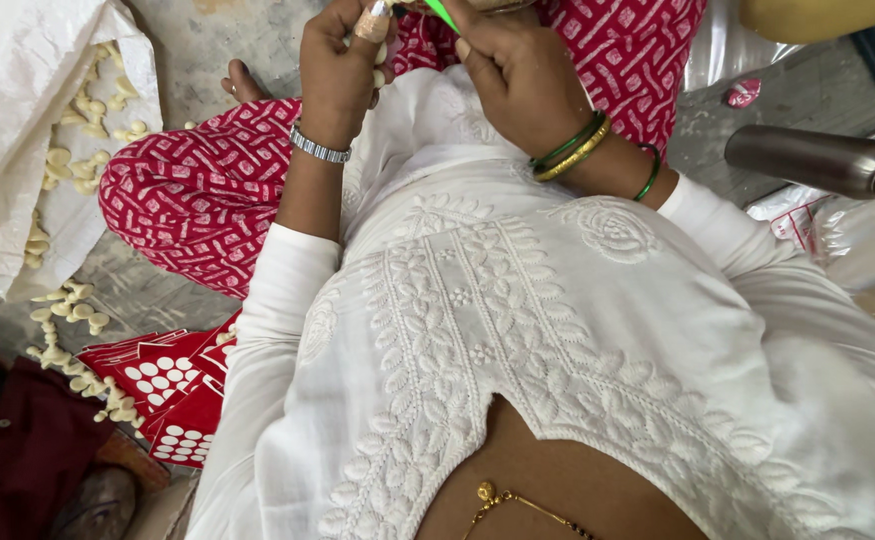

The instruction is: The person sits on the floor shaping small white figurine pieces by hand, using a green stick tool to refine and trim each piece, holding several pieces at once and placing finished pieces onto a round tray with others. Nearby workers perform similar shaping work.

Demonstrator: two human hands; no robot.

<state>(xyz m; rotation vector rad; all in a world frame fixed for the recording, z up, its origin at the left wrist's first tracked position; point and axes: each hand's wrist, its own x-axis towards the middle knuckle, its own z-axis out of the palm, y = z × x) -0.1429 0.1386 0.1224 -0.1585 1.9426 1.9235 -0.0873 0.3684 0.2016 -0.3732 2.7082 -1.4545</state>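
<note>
Holding a small pale piece (372,22), the left hand (342,70) pinches it at twelve o'clock. The right hand (517,70) pinches a green tool (441,12). Next move likely needs steady aim.

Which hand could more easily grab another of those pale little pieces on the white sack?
Left, probably. The left hand is on the same side as the pale pieces on the white sack; the right hand is farther off, its fingers pinching a green tool.

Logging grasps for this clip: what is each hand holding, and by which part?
The right hand pinches a thin green tool near its lower end. The left hand has a bandaged finger raised; what it holds cannot be told.
</note>
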